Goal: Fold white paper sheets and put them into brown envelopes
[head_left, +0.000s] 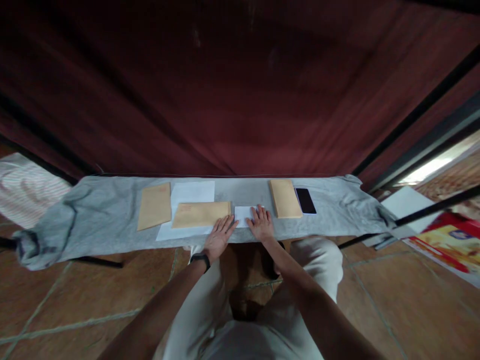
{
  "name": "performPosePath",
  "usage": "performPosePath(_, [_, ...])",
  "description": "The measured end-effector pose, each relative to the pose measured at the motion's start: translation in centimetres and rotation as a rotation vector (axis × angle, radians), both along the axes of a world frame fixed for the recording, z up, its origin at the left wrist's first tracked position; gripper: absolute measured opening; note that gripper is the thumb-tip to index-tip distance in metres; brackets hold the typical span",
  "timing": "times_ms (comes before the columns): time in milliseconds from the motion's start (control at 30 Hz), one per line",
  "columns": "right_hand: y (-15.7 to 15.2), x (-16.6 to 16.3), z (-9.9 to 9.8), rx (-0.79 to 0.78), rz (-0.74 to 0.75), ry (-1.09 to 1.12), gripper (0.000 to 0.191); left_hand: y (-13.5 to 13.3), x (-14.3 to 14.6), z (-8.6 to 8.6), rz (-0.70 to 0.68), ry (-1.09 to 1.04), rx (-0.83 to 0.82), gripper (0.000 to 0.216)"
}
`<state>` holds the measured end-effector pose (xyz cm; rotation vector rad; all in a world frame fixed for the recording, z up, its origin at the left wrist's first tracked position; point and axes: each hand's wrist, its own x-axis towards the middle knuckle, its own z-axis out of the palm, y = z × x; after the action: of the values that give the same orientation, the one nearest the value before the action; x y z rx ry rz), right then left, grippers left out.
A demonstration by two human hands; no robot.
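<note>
A small folded white paper (243, 216) lies on the grey cloth (243, 187) in front of me. My right hand (260, 224) rests flat on its right side, fingers spread. My left hand (220, 237) is spread out too, its fingertips at the right end of a brown envelope (198, 215) and its thumb by the paper's left edge. That envelope lies on top of white sheets (193, 191). Another brown envelope (154, 205) sits farther left. To the right of my right hand is a stack of brown envelopes (285, 199).
A dark-screened phone (305, 201) lies right of the envelope stack. The cloth covers a narrow bench, with a dark red panel (240, 100) behind it. Black metal bars (420, 112) run along the right. A red and yellow package (450, 240) is at the far right.
</note>
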<state>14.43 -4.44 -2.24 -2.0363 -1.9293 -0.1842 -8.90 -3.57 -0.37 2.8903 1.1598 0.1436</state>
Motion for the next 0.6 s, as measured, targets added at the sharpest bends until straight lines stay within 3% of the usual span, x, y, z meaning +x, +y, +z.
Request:
performPosePath(167, [0.08, 0.02, 0.23, -0.032, -0.016, -0.027, 0.061, 0.07, 0.08, -0.19, -0.002, -0.014, 0.031, 0.100])
performPosePath(433, [-0.08, 0.10, -0.10, 0.082, 0.009, -0.038, 0.060, 0.02, 0.20, -0.05, 0.022, 0.035, 0.040, 0.100])
performPosePath(600, [-0.04, 0.14, 0.12, 0.072, 0.017, -0.024, 0.059, 0.14, 0.21, -0.56, 0.034, 0.021, 0.068, 0.097])
